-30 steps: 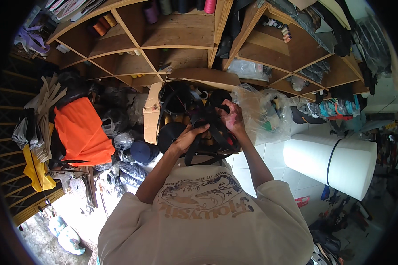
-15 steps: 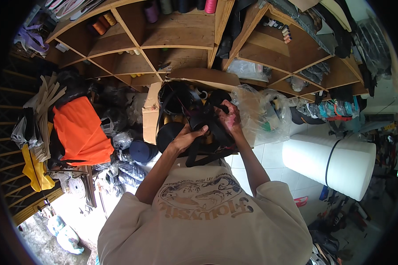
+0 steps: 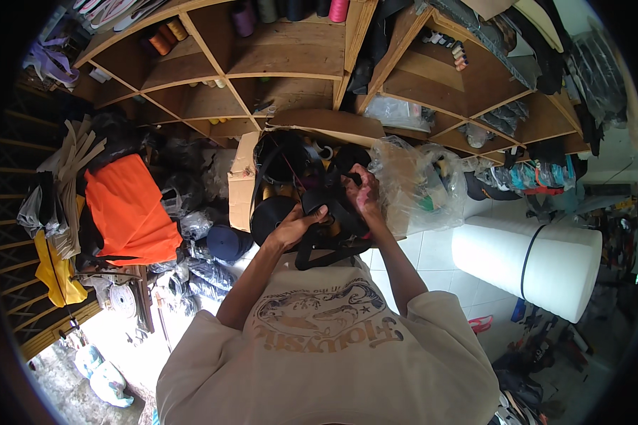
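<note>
An open cardboard box (image 3: 242, 178) in front of me holds rolls of black webbing and several yellowish spools. My left hand (image 3: 299, 225) is closed on a small roll of black strap (image 3: 320, 200), its thumb lying across the near side. My right hand (image 3: 362, 190) has its fingers curled round a dark part at the box's right side, apparently the loose black strap; its fingertips are partly hidden. Left of the held roll lies a larger black webbing roll (image 3: 271, 216). A strap loop (image 3: 322, 256) hangs over the box's near edge.
Wooden shelves (image 3: 283, 65) with thread spools stand beyond the box. Clear plastic bags (image 3: 422, 180) crowd its right side. A white foam roll (image 3: 528, 265) stands at the right. An orange bag (image 3: 131, 209) and a dark blue roll (image 3: 228, 243) are at the left.
My right hand has shifted slightly down and its fingers have curled in. The small roll has turned a little in my left hand, which moved slightly left.
</note>
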A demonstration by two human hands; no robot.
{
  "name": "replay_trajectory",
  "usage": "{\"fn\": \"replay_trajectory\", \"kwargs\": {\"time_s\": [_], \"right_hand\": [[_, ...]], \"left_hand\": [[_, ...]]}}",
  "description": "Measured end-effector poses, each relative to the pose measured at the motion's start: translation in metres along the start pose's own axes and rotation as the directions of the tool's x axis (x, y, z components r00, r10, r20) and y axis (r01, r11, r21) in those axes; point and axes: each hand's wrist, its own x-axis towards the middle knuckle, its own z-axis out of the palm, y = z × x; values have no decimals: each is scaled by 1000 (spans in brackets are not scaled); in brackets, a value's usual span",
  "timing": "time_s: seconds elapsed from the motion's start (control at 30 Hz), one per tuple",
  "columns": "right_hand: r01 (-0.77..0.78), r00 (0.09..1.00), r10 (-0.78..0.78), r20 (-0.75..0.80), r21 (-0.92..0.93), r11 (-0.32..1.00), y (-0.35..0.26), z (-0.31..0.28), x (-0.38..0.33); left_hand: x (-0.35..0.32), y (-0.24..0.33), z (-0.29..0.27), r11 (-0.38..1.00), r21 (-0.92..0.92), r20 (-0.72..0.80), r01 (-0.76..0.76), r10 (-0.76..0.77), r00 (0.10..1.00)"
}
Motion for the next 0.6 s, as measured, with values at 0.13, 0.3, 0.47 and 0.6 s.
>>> {"fn": "replay_trajectory", "kwargs": {"time_s": [0.13, 0.3, 0.47, 0.6], "right_hand": [[4, 997, -2, -72, 15, 1000, 5, 14, -4], [-36, 999, 36, -39, -3, 999, 8, 19, -7], [-101, 994, 100, 36, 24, 995, -21, 1, 2], [137, 967, -145, 211, 54, 989, -47, -41, 18]], "left_hand": [[-5, 5, 5, 999, -39, -22, -19, 18, 1000], [-2, -6, -4, 999, -38, -3, -9, 9, 1000], [-4, -3, -13, 996, 81, -71, -45, 51, 996], [5, 4, -27, 994, 16, -7, -105, 105, 994]]}}
